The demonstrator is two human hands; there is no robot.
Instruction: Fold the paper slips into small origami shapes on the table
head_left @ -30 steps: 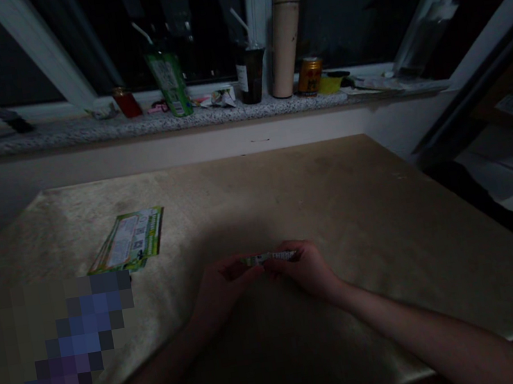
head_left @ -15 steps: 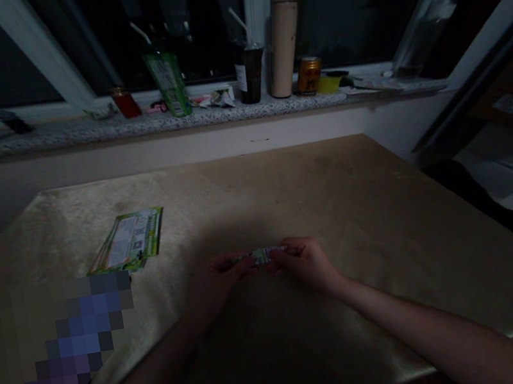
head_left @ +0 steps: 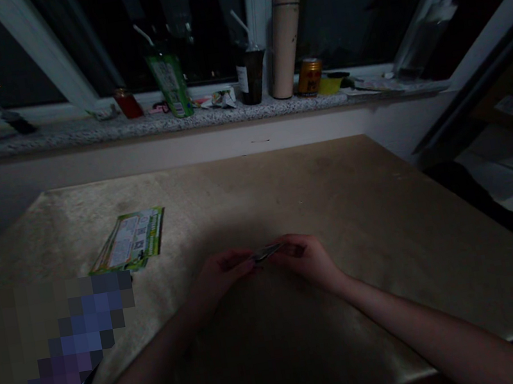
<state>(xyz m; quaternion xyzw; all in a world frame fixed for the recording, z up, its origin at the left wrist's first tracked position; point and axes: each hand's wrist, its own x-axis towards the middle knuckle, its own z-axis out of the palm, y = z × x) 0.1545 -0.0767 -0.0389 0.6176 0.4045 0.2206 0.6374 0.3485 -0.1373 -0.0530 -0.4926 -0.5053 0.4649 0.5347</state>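
Over the middle of the tan table (head_left: 367, 213), both hands meet and pinch one small flat card (head_left: 266, 254). My left hand (head_left: 219, 277) grips its left end with curled fingers. My right hand (head_left: 304, 261) grips its right end. The card is nearly edge-on to me, so its face barely shows. The light is dim and both forearms reach in from the bottom edge.
A stack of green printed cards (head_left: 130, 240) lies on the table to the left. A blurred-out object (head_left: 68, 355) lies at the table's near left. The stone window sill (head_left: 58, 138) holds a green drink carton (head_left: 168, 82), a dark cup (head_left: 251, 74), a tall tube (head_left: 284, 41) and cans (head_left: 309, 76).
The card between my hands has tipped from showing its pale face to lying almost edge-on. Both hands have shifted slightly away from me.
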